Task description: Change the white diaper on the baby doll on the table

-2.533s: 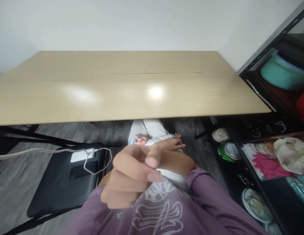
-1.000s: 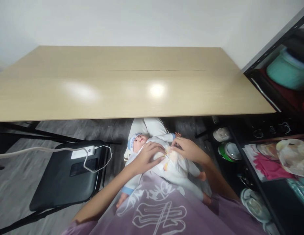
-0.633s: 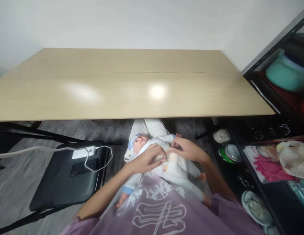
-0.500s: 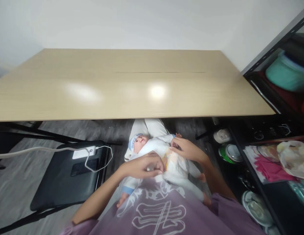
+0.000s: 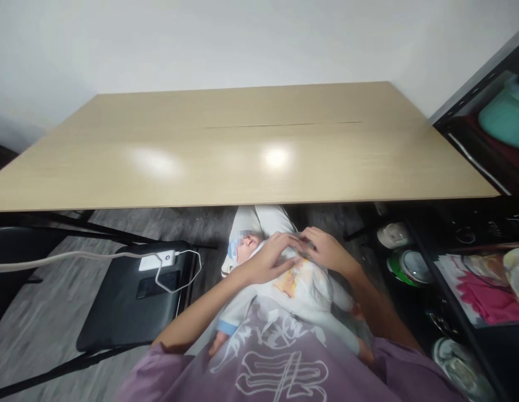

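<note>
Head camera view: a person's two hands meet over a doll lying face up across the lap, its head toward the left of the picture and its feet toward the right. A white diaper with orange and yellow print wraps the doll's middle. The left hand rests with bent fingers on the diaper's waist; the right hand curls over the far side, its fingertips just beside the left's. Whether either hand is pinching the diaper cannot be told, as the fingers hide the contact. A blue-and-white cap covers the doll's head, beyond the left forearm. Nearby, a black chair bears a white device trailing a cable, before a wooden table.
</note>
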The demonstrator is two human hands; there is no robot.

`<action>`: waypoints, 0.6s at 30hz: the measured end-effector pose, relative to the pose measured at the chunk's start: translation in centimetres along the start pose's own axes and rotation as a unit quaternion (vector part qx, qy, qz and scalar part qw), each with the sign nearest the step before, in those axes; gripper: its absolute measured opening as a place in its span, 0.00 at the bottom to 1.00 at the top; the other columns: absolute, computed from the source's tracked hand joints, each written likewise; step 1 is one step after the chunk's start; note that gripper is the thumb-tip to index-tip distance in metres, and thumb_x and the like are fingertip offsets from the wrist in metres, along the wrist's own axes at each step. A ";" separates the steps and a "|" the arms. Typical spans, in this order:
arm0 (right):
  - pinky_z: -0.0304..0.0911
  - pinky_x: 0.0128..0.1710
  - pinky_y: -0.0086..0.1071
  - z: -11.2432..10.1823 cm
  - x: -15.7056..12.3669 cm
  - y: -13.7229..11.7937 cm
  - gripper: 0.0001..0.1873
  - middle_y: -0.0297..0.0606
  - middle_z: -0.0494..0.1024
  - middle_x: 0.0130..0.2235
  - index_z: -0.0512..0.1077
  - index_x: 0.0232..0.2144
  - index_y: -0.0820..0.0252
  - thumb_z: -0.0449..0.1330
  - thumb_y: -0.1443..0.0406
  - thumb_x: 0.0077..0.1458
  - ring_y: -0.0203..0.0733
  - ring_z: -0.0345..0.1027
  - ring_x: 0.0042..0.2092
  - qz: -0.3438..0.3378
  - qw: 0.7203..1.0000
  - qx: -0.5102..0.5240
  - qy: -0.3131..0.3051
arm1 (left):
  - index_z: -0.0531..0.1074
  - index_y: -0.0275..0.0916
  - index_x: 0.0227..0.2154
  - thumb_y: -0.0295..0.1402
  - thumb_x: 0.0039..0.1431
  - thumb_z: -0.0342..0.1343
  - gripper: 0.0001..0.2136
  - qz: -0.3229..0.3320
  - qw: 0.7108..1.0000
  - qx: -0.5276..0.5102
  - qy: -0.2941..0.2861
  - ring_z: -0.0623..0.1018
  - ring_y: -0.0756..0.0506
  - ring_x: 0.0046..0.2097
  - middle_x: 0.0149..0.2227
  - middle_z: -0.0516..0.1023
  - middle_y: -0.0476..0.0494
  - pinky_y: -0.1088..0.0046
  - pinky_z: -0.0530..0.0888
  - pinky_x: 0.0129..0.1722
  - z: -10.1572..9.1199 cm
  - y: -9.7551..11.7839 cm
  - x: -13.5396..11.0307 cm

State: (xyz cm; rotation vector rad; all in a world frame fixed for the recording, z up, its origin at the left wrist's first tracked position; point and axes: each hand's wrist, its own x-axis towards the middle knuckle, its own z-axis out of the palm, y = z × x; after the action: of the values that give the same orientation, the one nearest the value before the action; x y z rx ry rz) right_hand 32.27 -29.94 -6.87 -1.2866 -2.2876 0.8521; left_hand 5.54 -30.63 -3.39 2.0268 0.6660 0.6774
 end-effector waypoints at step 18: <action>0.67 0.41 0.36 -4.8 -5.8 -4.5 0.26 0.39 0.84 0.30 0.82 0.34 0.57 0.50 0.54 0.76 0.45 0.77 0.35 0.162 0.915 0.135 -0.344 | 0.81 0.40 0.47 0.35 0.74 0.57 0.09 0.073 0.925 0.198 -0.316 0.78 0.31 0.64 0.55 0.85 0.31 0.51 0.71 0.65 7.0 -1.4 9.2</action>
State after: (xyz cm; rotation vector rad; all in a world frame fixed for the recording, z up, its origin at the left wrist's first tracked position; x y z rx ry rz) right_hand 35.22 -35.20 -0.46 -1.4081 -2.3239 1.9248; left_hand 16.54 -27.71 -5.96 2.5004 0.2762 -0.0696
